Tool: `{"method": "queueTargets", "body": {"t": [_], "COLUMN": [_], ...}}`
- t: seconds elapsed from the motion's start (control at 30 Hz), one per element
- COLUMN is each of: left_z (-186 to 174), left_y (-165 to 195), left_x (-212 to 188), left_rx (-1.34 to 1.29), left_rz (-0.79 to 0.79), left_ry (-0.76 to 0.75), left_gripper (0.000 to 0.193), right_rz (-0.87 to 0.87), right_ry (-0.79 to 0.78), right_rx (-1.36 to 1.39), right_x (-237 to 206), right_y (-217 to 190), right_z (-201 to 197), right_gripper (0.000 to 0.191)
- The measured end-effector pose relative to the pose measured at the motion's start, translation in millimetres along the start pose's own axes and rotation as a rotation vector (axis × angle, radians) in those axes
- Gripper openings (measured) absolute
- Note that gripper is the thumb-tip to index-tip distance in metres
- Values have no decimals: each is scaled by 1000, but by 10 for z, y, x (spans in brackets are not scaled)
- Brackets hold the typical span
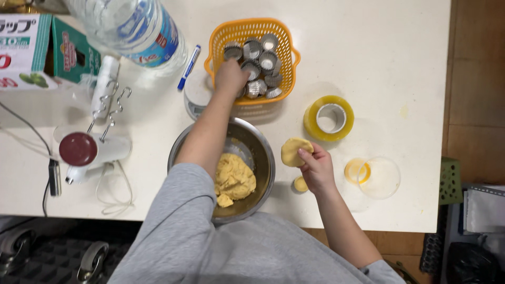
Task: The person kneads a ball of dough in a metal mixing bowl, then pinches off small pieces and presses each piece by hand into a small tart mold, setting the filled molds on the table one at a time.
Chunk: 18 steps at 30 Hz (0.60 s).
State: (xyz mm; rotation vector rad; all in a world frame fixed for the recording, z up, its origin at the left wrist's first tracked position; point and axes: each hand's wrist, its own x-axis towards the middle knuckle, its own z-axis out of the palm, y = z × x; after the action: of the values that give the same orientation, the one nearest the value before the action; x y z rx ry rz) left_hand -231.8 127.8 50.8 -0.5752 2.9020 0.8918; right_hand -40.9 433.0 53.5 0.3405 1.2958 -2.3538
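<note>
- Head view, left hand: the left hand (230, 77) reaches over the steel bowl into the orange basket (218, 39), its fingers curled down among the small fluted metal tart moulds (261, 62). The knuckles hide the fingertips, so whether it has hold of a mould cannot be told.
- Head view, right hand: the right hand (317, 168) holds a flattened round of yellow dough (291, 151) between thumb and fingers, closed lightly on its right edge. The dough piece hangs just right of the bowl, above the white table (400, 63).
- Head view, bowl: the steel mixing bowl (263, 158) sits at the near edge of the table, in front of the person. A lump of yellow dough (234, 179) lies in its bottom, partly covered by the grey sleeve (179, 210) of the left arm.
- Head view, near the right hand: a small dough-filled mould (300, 184) stands just below the hand. A roll of yellowish tape (329, 118) lies beyond it, and a clear glass dish (380, 178) sits to the right.
- Head view, left side: a white hand mixer (87, 150) with 2 beaters lies on the table. A large water bottle (131, 26), a blue pen (189, 60) and a green and white box (31, 47) lie farther back.
- Head view, scale: a small white kitchen scale (197, 97) sits between the basket and the bowl, partly under the left forearm.
</note>
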Motion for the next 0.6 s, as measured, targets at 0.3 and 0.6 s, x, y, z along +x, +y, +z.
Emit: {"method": "queueTargets", "body": {"t": [0.3, 0.6], "left_z": [-139, -354], "left_y": [-14, -37], "left_x": [-617, -2661], "left_rx": [-291, -818], "left_rz": [326, 303], "left_ry": [230, -151], "left_gripper": [17, 36], "right_rz": [-55, -294], "right_ry": [126, -136], "right_rx": [-288, -587], "right_x": [-46, -437], "right_y": [-62, -92], "right_z": [-10, 757], "right_gripper": [39, 33]}}
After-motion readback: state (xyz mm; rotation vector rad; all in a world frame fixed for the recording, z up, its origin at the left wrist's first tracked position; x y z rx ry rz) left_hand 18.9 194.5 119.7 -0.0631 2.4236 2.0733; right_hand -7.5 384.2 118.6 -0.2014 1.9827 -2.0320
